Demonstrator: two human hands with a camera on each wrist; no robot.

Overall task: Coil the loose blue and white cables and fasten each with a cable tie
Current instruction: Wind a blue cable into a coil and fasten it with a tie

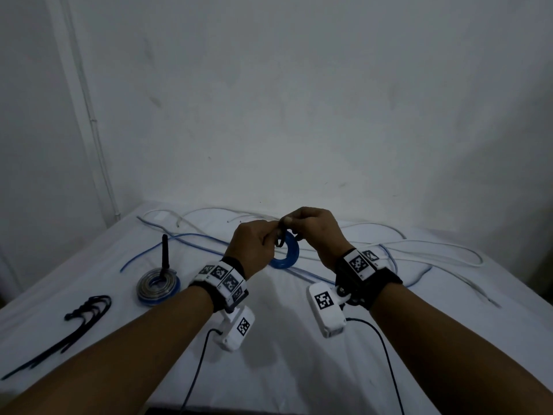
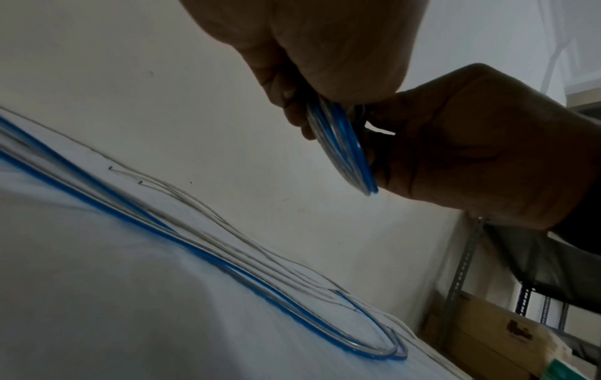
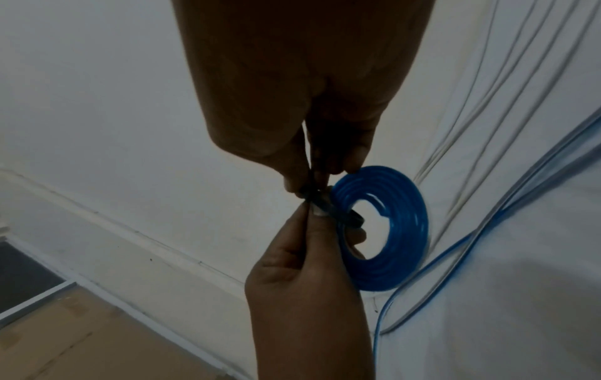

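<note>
White-sheeted table (image 1: 284, 369) against a bare wall. Spare cable ties (image 1: 59, 333) near left edge, finished coil (image 1: 158, 286) beside them. Mid-table, raised: left hand (image 1: 254, 247) and right hand (image 1: 317, 232) together, both pinching black cable tie (image 3: 320, 205) looped round blue coil (image 1: 287, 253). Loose cables (image 1: 419, 250) toward far-right edge. Best: thread tail, pull snug, keep loops flat.

Your held coil (image 1: 288, 250) hangs above the table (image 1: 284, 339); finished coil (image 1: 158, 284) left; spare cable ties (image 1: 74, 327) farther left; loose cables (image 1: 389, 250) behind.

Cardboard boxes (image 2: 507, 334) stand beside a metal shelf rack (image 2: 462, 267).
</note>
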